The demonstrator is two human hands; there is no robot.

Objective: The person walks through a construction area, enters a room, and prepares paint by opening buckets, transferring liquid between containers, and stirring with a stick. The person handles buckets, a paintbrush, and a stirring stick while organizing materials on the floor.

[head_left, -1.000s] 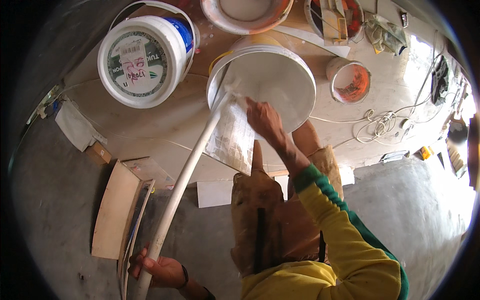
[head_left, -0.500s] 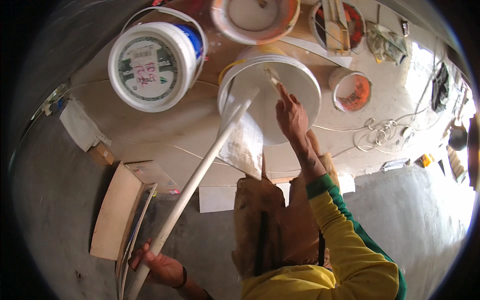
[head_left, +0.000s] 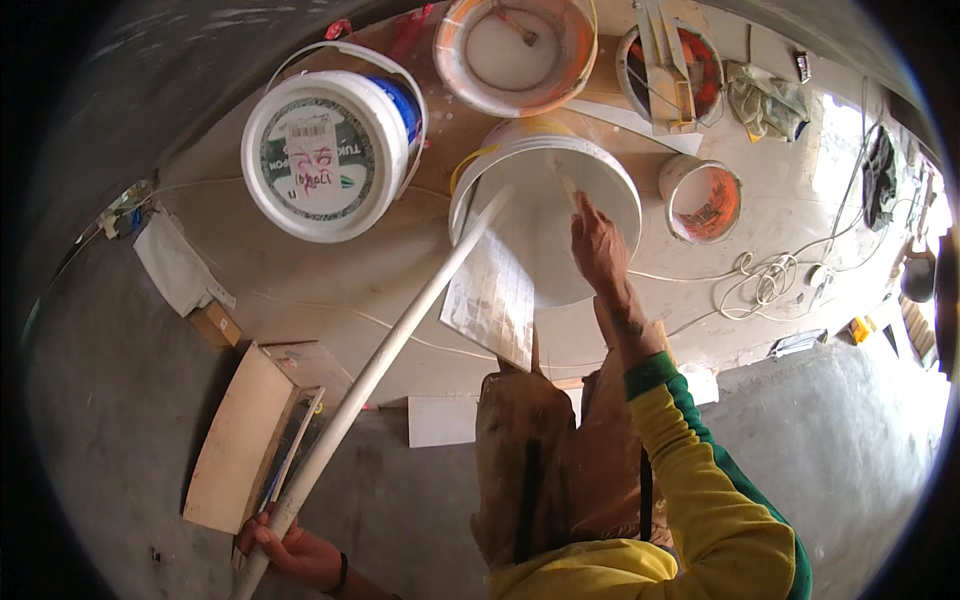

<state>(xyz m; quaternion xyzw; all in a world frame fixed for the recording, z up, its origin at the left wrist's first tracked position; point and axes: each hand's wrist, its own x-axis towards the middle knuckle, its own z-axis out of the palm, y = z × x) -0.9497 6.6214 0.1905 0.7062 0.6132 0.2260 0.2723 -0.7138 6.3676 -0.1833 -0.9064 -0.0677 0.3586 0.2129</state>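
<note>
A long white pole (head_left: 385, 355) slants from the lower left up into a large white bucket (head_left: 632, 190). My left hand (head_left: 300, 555) is wrapped round the pole's near end, beside a wooden board. My right hand (head_left: 600, 240) reaches over the bucket's near right rim. Its closed fingers hold a narrow, pale stick-like tool (head_left: 569, 186), whose far end points into the bucket; its exact kind is unclear. A pale, smeared flat panel with a grid pattern (head_left: 490, 300) leans out over the bucket's near left rim, under the pole.
A lidded white bucket (head_left: 390, 150) stands at the far left. Paint-stained buckets stand beyond, including a wide orange-rimmed one (head_left: 450, 55) and a smaller one (head_left: 667, 185). Coiled cable (head_left: 765, 285) lies at right. A wooden board (head_left: 235, 440) stands at left.
My right hand has drawn slightly nearer with the narrow tool, tipping it more upright. The view has shifted a little, so the buckets appear slightly lower. My left hand still grips the pole.
</note>
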